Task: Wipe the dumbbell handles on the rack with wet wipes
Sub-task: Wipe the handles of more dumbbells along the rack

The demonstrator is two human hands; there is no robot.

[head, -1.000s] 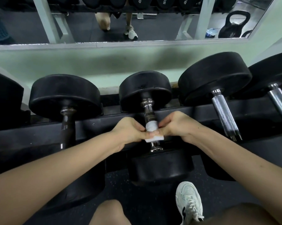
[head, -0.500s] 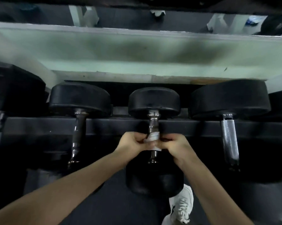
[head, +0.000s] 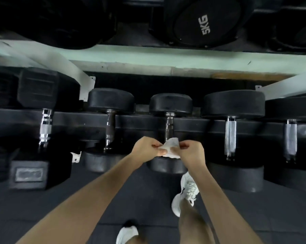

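Observation:
A crumpled white wet wipe [head: 169,148] is pinched between my left hand [head: 146,147] and my right hand [head: 191,150], held just in front of the near end of the middle dumbbell's metal handle [head: 169,126]. The wipe looks lifted off the handle, whose upper part shows bare. This dumbbell lies on the black lower rack rail [head: 148,121] between a dark-handled dumbbell [head: 110,129] on the left and a chrome-handled one [head: 230,136] on the right.
More dumbbells fill the rack: a hex one [head: 45,126] at the left and another chrome handle [head: 290,138] at the far right. An upper shelf holds large plates, one marked 5KG [head: 205,23]. White rack posts [head: 74,71] slant at both sides. My white shoes [head: 188,189] stand on dark floor.
The view has pulled back and up from the rack. The wipe, wrapped round the middle handle before, has come off it and now sits bunched between both hands.

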